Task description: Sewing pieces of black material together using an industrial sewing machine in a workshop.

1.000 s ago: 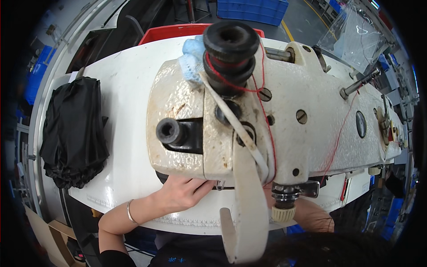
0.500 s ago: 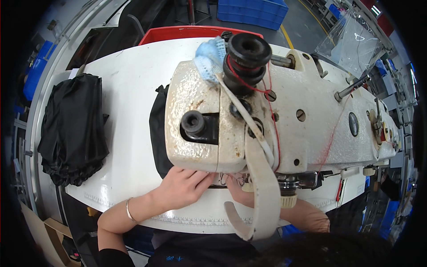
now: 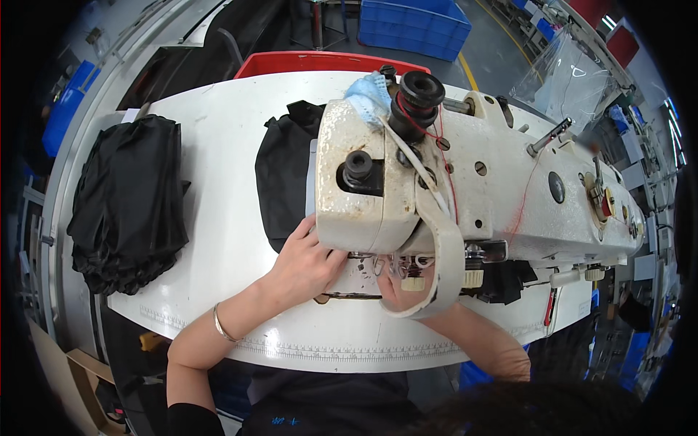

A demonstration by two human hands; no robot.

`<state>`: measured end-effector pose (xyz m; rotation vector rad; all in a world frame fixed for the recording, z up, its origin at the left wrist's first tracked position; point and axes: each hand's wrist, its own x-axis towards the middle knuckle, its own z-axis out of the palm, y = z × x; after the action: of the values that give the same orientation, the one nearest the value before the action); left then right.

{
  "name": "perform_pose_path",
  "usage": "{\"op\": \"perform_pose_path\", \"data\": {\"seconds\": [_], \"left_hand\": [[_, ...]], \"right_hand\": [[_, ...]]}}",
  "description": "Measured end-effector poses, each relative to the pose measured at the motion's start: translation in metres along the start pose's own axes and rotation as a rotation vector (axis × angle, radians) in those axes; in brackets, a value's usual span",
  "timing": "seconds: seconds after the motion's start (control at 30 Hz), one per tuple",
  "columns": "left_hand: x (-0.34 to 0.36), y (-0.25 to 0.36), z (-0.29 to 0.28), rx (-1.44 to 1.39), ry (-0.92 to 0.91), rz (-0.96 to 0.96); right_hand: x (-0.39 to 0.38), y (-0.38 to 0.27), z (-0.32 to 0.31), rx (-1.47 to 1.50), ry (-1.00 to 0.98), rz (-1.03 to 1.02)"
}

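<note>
A white sewing machine [image 3: 502, 174] with red thread stands in front of me. Black fabric [image 3: 283, 174] lies on the white table [image 3: 218, 196], beyond and left of the machine's head. My left hand [image 3: 309, 265] is at the near left corner of that head, next to the fabric's near edge. Its fingers are bent and close together; their tips are hidden under the head, along with whatever they hold. My right hand [image 3: 396, 291] is under the machine by the needle area, mostly covered by a curved white lever [image 3: 443, 269] and metal parts.
A pile of folded black fabric [image 3: 127, 203] lies at the table's left. Past the far edge are a red bin [image 3: 320, 62] and a blue crate [image 3: 414, 29]. A ruler scale runs along the near edge. Red-handled snips [image 3: 550, 307] lie at right.
My view has shifted, with the machine's head now smaller and further right. More of the black fabric shows beside it. My left hand appears farther up and slightly right; the lever appears higher.
</note>
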<state>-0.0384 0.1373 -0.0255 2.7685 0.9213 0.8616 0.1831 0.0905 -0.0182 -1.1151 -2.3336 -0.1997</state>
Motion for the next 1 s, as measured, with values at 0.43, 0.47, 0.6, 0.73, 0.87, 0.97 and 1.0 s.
{"op": "perform_pose_path", "data": {"seconds": [0.43, 0.47, 0.6, 0.73, 0.87, 0.97, 1.0], "left_hand": [[0.0, 0.041, -0.12, -0.401, -0.313, 0.12], [-0.009, 0.06, -0.125, -0.501, -0.347, 0.166], [-0.031, 0.136, -0.088, -0.497, -0.358, 0.337], [-0.052, 0.157, -0.067, -0.545, -0.254, 0.439], [-0.07, 0.146, -0.073, -0.588, -0.067, 0.115], [-0.068, 0.139, -0.06, -0.511, -0.185, -0.039], [-0.061, 0.137, -0.049, -0.464, -0.184, -0.031]], "right_hand": [[0.003, -0.026, -0.037, 1.801, -0.644, 1.271], [0.005, -0.038, -0.037, 1.977, -0.782, 1.295], [0.005, -0.112, -0.019, 1.83, -0.483, 1.284], [-0.038, -0.12, -0.038, 1.893, -0.4, 1.42], [-0.143, -0.095, -0.17, 1.527, 0.268, 1.59], [-0.224, -0.087, -0.255, 0.947, 0.745, 1.509], [-0.247, -0.082, -0.265, 0.739, 0.757, 1.456]]}}
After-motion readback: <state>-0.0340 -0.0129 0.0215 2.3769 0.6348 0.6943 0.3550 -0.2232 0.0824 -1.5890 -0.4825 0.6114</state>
